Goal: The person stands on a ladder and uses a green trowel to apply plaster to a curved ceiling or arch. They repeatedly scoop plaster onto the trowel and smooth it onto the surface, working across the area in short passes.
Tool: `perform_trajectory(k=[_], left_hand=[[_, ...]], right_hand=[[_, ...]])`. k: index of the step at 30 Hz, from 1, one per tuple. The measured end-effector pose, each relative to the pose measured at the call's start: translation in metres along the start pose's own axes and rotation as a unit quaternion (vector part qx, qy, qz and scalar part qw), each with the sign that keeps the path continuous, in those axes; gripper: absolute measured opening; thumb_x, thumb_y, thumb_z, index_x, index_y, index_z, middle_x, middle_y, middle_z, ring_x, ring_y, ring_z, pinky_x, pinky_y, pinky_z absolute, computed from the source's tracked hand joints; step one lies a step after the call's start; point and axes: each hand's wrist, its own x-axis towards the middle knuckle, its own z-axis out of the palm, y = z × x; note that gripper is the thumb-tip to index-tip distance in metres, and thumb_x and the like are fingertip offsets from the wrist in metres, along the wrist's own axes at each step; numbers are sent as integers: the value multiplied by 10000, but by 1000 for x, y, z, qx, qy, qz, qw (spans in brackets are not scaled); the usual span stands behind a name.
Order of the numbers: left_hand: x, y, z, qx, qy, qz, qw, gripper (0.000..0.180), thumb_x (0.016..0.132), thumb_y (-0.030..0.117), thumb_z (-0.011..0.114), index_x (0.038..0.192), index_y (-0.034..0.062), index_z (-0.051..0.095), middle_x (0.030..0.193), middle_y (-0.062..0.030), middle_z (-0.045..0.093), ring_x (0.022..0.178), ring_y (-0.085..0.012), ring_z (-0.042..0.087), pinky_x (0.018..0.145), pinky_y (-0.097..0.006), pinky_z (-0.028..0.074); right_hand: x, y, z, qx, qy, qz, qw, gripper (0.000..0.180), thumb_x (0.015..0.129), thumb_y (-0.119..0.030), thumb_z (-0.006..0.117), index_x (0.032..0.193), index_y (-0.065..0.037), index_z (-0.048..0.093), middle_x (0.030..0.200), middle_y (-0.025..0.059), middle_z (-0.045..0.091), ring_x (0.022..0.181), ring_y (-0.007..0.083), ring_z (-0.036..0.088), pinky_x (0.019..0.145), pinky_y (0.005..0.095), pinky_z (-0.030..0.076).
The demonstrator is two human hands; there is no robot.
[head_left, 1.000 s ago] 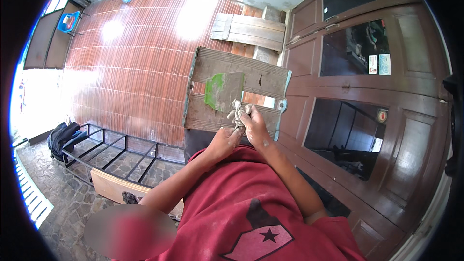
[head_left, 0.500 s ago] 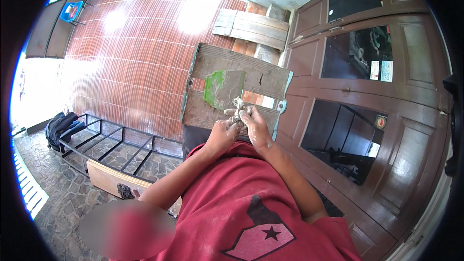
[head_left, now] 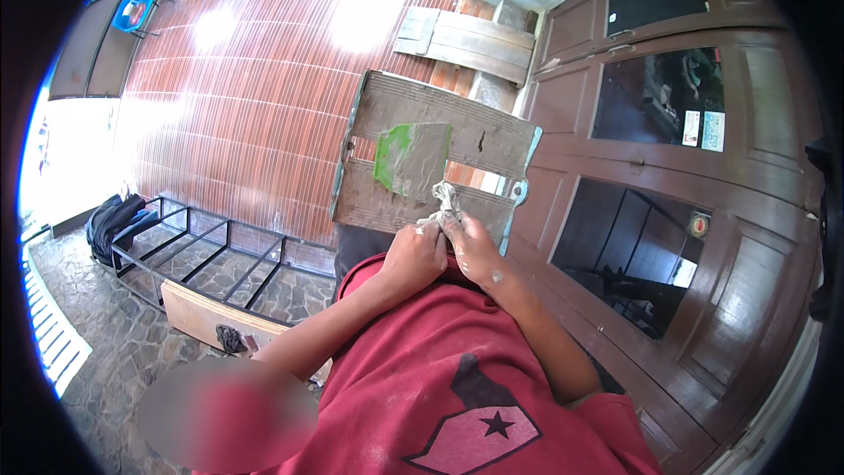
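Observation:
In front of my body, my left hand (head_left: 416,253) and my right hand (head_left: 473,248) are close together, both with fingers closed. Between them they grip a crumpled grey-white rag (head_left: 445,195), its loose end sticking up past the fingertips. Pale, paste-like smears mark the fingers and the right wrist. Just beyond the hands lies a green plate (head_left: 384,163), mostly coated with grey paste. It rests on a worn, grey-smeared stand (head_left: 492,110) with open gaps in its top and pale blue edging on the right.
At left lies a black metal frame (head_left: 224,251), with a dark bag (head_left: 112,224) at its far end and a wooden board (head_left: 207,312) nearer. A low plank bench (head_left: 470,40) stands beyond. Brown panelled doors (head_left: 571,114) line the right side. A blue basin (head_left: 134,13) sits far left.
My left fingers have folded in closer around the rag, and its loose end now stands higher and more bunched. Both hands remain together in nearly the same place.

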Motion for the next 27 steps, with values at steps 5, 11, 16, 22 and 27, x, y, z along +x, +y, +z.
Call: perform_trajectory(k=[5,11,16,22,27], left_hand=[[-2,-1,1,107,-40,28,993,190,846,137,480,787,-35,535,729,-236,569,649,-429,570,604,-497,459],[2,-4,0,9,-49,19,999,275,888,192,470,827,-67,540,705,-194,561,563,-340,547,590,-445,458],[14,-7,-18,-528,-162,-284,784,312,944,267,473,843,-13,568,708,-96,577,556,-143,499,524,-283,414],[11,-8,-8,-530,-181,-245,791,293,977,291,448,810,77,557,674,16,495,572,-84,449,523,-239,378],[10,-20,5,-512,-177,-229,808,243,974,228,428,861,56,557,708,4,520,605,-106,473,556,-264,400]], right_hand=[[8,4,11,149,25,35,988,247,971,-134,421,1152,12,502,970,48,586,892,114,548,821,268,457],[12,-4,8,163,-6,44,986,281,922,-134,377,1074,29,548,1006,109,623,891,160,584,810,287,473],[11,-14,-5,180,19,81,980,304,904,-160,372,1032,26,575,1058,129,629,882,174,595,802,306,478],[13,-11,-8,164,-23,60,984,354,895,-140,388,1138,60,552,1045,115,623,875,178,597,803,287,479],[16,-10,-7,208,-70,78,972,306,926,-147,412,1136,37,537,1022,77,592,916,140,558,843,276,445]])
